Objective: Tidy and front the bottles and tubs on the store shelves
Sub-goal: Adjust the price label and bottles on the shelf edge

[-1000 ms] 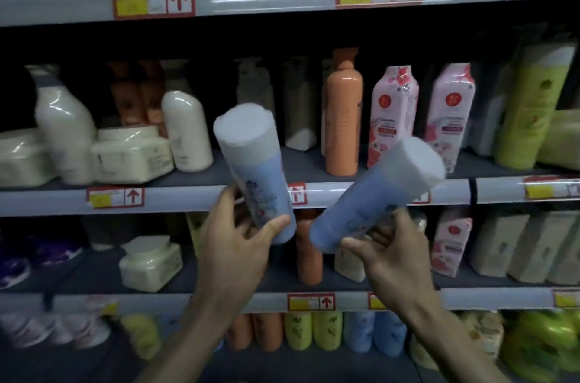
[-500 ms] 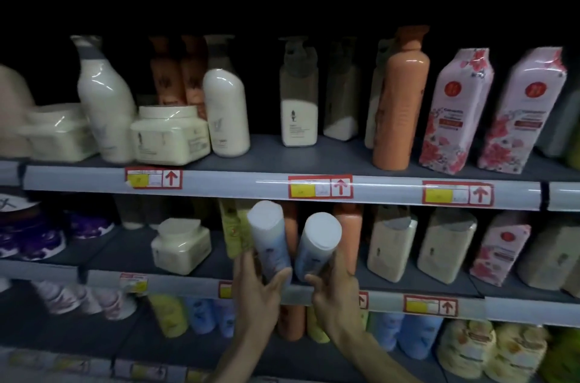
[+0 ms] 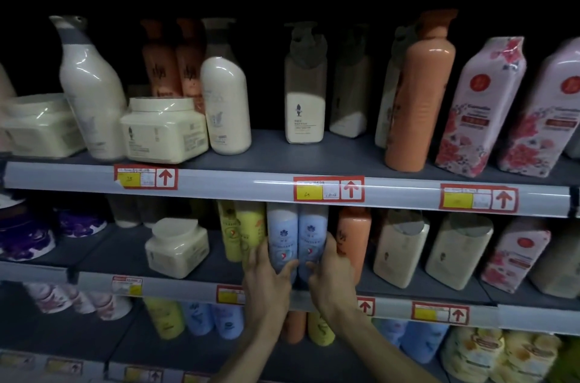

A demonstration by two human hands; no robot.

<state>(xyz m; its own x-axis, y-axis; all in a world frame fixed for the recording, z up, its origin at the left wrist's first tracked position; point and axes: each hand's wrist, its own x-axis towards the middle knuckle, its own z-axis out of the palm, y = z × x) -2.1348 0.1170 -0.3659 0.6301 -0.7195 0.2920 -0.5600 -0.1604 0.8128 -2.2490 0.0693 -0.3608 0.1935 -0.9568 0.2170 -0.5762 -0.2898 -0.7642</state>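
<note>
Here the left blue bottle (image 3: 281,235) and right blue bottle (image 3: 312,235) stand upright, touching, on the middle shelf (image 3: 125,257) at lower centre. The left hand (image 3: 266,282) has its grip round the first and the right hand (image 3: 332,276) round the second. Yellow bottles (image 3: 248,232) and an orange bottle (image 3: 354,235) flank them.

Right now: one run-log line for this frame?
step: fronting | left hand: grips left blue bottle | right hand: grips right blue bottle | bottles: upright, side by side, middle shelf

On the upper shelf rail (image 3: 251,179), three red-framed price tags (image 3: 478,198) each show a red up-arrow. The left tag (image 3: 146,177) looks to read 25 on its yellow patch, the middle tag (image 3: 329,189) perhaps 65. Print on the bottles (image 3: 304,114) is too blurred.
</note>
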